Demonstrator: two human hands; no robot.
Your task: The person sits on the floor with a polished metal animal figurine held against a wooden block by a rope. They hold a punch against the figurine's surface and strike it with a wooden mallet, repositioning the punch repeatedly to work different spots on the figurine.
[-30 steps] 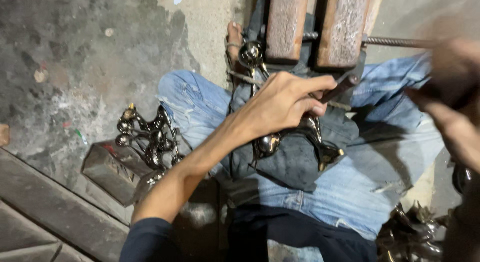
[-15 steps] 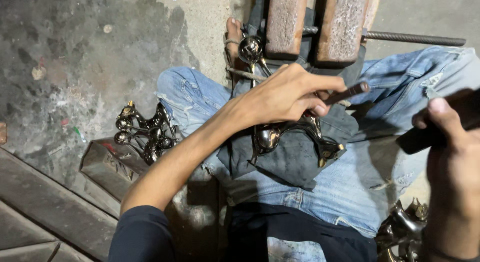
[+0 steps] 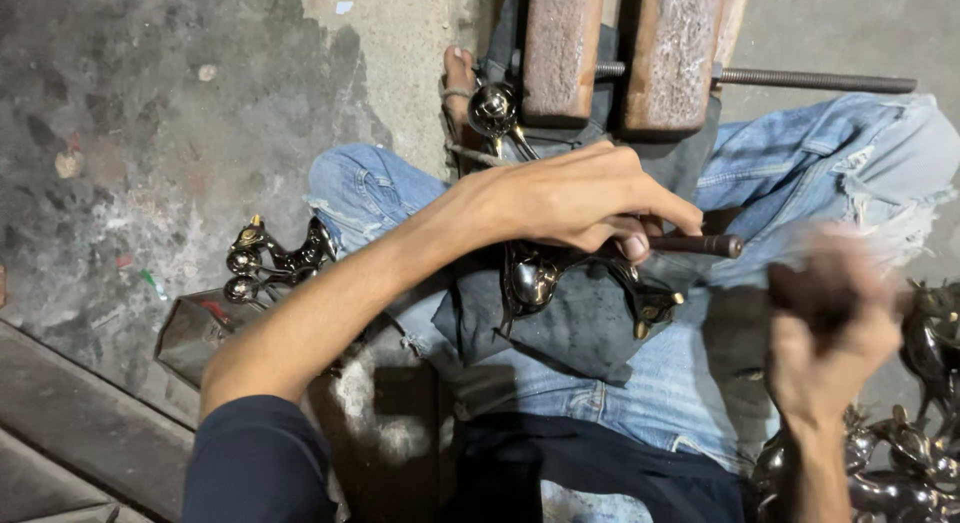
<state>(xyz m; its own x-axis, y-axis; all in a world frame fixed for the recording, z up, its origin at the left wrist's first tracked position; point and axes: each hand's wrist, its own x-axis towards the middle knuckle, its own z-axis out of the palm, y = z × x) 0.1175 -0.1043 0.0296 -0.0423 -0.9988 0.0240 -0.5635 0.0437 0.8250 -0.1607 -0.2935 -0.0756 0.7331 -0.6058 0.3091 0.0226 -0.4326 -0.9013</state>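
1. The floor [image 3: 150,133], grey, stained concrete, is filling the frame from nine to twelve o'clock, and the person is sitting on it with blue jeans [image 3: 640,383] spread across the middle.
2. A wooden clamp [image 3: 620,53] of two reddish blocks on a threaded rod is standing at twelve o'clock, just above the knees.
3. A dark cloth [image 3: 580,328] is lying over the lap, at the centre.
4. The left hand [image 3: 580,198] is reaching across the lap, its fingers curled and pinching a thin dark metal tool [image 3: 700,245] that is sticking out toward three o'clock.
5. The right hand [image 3: 825,338], blurred, is closing in a fist around a dark handle [image 3: 810,288] at four o'clock.
6. A shiny dark metal figurine [image 3: 535,278] is resting on the cloth, directly under the left hand at its six o'clock, touching or nearly touching the fingers.
7. More such figurines [image 3: 275,263] are lying in a heap at nine o'clock, well apart from both hands.
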